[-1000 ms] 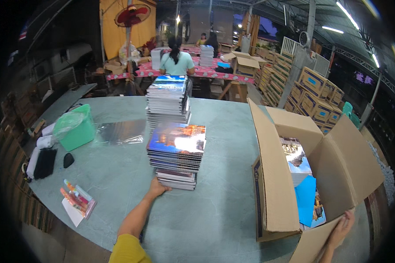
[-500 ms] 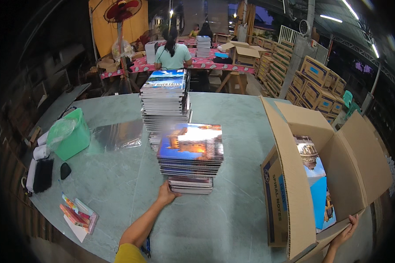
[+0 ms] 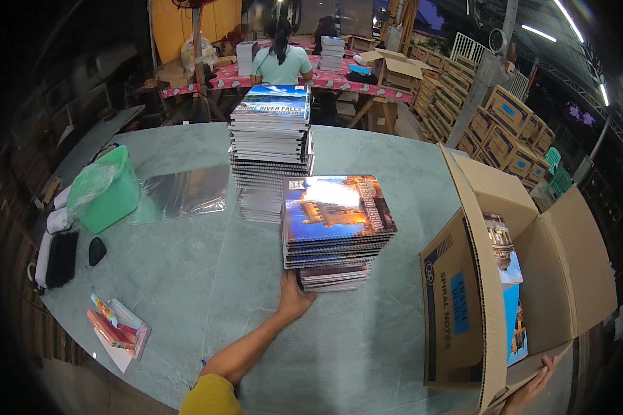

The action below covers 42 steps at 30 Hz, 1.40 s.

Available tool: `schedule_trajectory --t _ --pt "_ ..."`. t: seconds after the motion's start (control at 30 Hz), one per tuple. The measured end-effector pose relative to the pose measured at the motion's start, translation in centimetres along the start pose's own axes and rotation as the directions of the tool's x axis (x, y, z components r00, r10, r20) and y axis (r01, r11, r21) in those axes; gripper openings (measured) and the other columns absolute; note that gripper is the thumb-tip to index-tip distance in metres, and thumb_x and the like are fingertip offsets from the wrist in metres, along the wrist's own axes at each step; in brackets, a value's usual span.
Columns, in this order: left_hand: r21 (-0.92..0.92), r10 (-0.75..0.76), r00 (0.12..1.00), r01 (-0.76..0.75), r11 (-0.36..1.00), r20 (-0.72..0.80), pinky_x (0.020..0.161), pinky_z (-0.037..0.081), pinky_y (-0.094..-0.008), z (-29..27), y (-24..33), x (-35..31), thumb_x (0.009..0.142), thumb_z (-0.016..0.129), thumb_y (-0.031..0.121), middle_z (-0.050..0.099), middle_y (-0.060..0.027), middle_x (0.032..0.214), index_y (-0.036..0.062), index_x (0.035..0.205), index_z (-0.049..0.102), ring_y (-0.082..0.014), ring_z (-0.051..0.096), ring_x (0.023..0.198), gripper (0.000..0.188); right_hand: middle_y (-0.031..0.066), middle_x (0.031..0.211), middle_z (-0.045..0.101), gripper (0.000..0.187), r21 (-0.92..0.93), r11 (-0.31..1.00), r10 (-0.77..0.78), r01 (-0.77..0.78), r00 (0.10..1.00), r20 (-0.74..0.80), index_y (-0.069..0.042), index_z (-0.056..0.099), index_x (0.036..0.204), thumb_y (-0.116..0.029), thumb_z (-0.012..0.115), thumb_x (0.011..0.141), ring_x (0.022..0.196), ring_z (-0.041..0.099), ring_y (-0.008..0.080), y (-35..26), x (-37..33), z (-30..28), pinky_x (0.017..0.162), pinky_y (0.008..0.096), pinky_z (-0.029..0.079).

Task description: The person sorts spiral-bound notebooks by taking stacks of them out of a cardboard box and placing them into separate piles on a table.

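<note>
While the left hand (image 3: pixel 298 297) contacts the lower part of the spiral-notebook stack (image 3: pixel 339 220), the right hand (image 3: pixel 533 387), well apart, contacts the cardboard carton (image 3: pixel 439 349) flap; grip closure cannot be determined.

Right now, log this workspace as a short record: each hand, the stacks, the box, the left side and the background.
Left hand: at the lower near-left corner of the front notebook stack
Right hand: at the near side of the open cardboard box
Behind front stack: taller notebook stack
Box contents: notebooks, blue sheet
Left side: green bin, clear plastic sheet
Background: person in pale shirt, pink-covered table
</note>
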<state>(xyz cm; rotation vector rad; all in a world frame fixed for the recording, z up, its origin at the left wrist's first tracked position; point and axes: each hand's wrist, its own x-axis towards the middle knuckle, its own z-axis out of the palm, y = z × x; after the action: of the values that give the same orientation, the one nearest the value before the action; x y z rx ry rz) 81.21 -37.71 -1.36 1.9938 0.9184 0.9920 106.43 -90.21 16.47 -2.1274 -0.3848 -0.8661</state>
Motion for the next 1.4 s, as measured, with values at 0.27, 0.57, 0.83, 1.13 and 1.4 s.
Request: schedule_trajectory --t 0.27,0.57,0.83,1.13,1.4 --pt "0.024 -0.165 0.986 0.165 0.986 0.011 0.102 0.018 -0.0528 7.6 3.3 -2.2 0.06 0.071 0.008 0.018 -0.0343 0.13 -0.0098 0.13 0.012 -0.048 0.021 0.12 0.093 0.0203 0.1 0.06 0.046 0.008 0.985 -0.171 0.174 0.977 -0.128 0.004 0.059 0.097 -0.035 0.037 0.092 0.094 0.054 0.0346 -7.8 -0.6 1.5 0.091 0.047 0.036" --pt "-0.15 -0.458 0.886 0.444 0.883 -0.074 0.104 0.009 -0.0538 18.4 10.0 2.1 0.064 0.065 0.006 -0.002 -0.0461 0.13 -0.0231 0.127 -0.007 -0.0545 0.007 0.124 0.1 0.0205 0.095 0.06 0.044 -0.008 0.997 -0.076 0.076 0.984 -0.162 0.005 0.06 0.095 -0.032 0.037 0.092 0.091 0.055 0.033 -8.3 -0.6 1.9 0.083 0.0449 0.041" --pt "-0.173 -0.402 0.89 0.37 0.913 -0.214 0.105 0.013 -0.0523 24.9 10.2 7.5 0.064 0.061 0.003 0.007 -0.0442 0.129 -0.0226 0.128 0.0 -0.0542 0.016 0.121 0.092 0.0208 0.106 0.057 0.044 -0.035 0.986 -0.163 0.16 0.982 -0.094 0.005 0.057 0.101 -0.032 0.034 0.093 0.095 0.053 0.0325 -5.4 -1.1 0.6 0.083 0.0458 0.041" --pt "-0.21 -0.27 0.933 0.32 0.924 0.237 0.088 0.044 -0.0368 16.0 7.9 6.8 0.07 0.057 0.005 0.059 -0.0177 0.11 0.0031 0.119 0.053 -0.0264 0.057 0.102 0.049 0.0137 0.113 0.052 0.069 -0.331 0.688 -0.131 0.646 0.559 0.819 -0.007 0.052 0.105 -0.027 0.083 0.047 0.122 0.04 0.033 -9.0 6.0 -7.0 0.104 0.0505 0.026" --pt "-0.28 0.503 0.801 -0.59 0.757 -0.326 0.082 0.043 -0.0292 -7.3 37.0 1.4 0.082 0.052 0.001 0.057 -0.0076 0.099 0.0018 0.108 0.055 -0.0156 0.055 0.091 0.026 0.0072 0.069 0.048 0.047 -0.049 0.679 -0.544 0.732 0.547 0.636 -0.008 0.048 0.073 -0.023 0.081 0.045 0.068 0.05 0.0267 -2.9 7.2 -3.8 0.062 0.0381 0.037"
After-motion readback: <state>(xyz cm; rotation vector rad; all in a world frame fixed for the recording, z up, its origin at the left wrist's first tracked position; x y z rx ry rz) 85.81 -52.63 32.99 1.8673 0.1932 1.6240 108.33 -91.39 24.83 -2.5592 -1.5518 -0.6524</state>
